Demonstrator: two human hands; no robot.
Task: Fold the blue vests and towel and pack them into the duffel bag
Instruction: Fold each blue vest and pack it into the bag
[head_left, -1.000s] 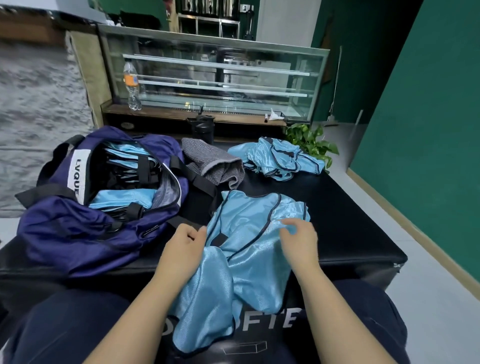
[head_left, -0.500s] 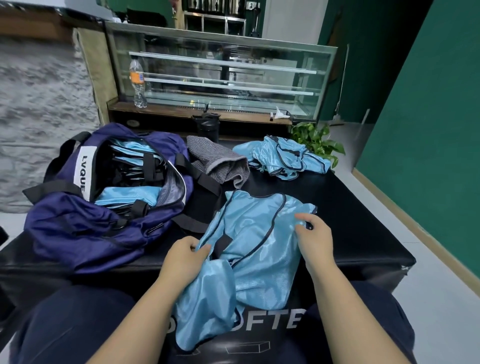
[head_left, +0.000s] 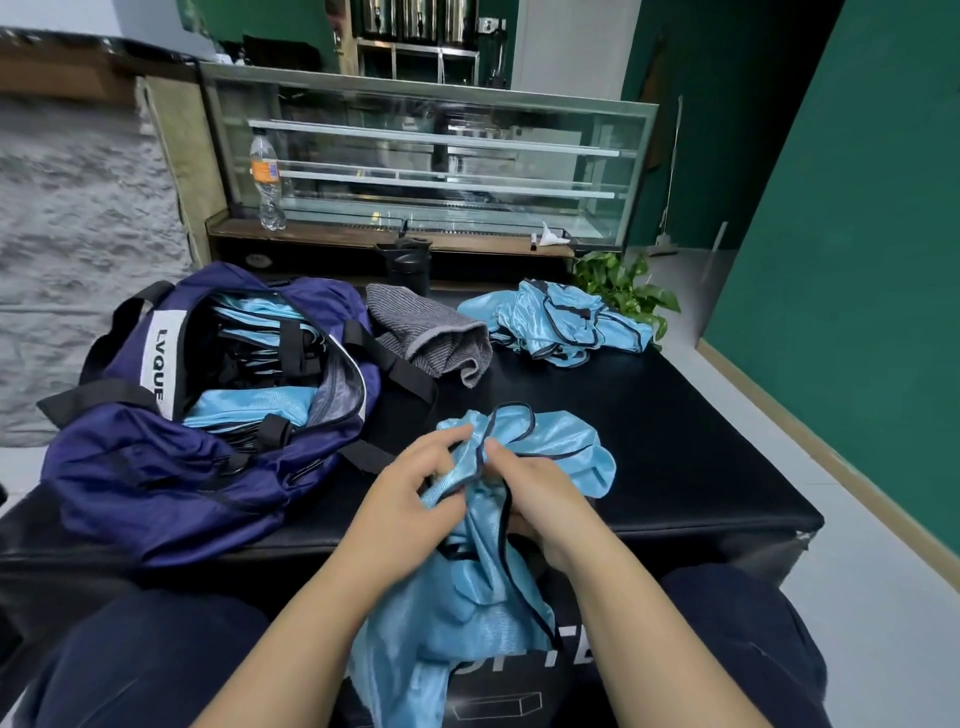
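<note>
Both hands (head_left: 467, 493) bunched around vest (head_left: 550, 457)

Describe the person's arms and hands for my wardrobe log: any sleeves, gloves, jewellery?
Both forearms are bare to the bottom of the frame, with no sleeves in view. The left hand and right hand wear no gloves, and no rings, watch or wristband show. Below them are dark navy trousers.

my left hand (head_left: 410, 486) and right hand (head_left: 535, 499) meeting close together at centre, fingers curling and pinching cloth, both bare forearms reaching forward and angling inward
</note>
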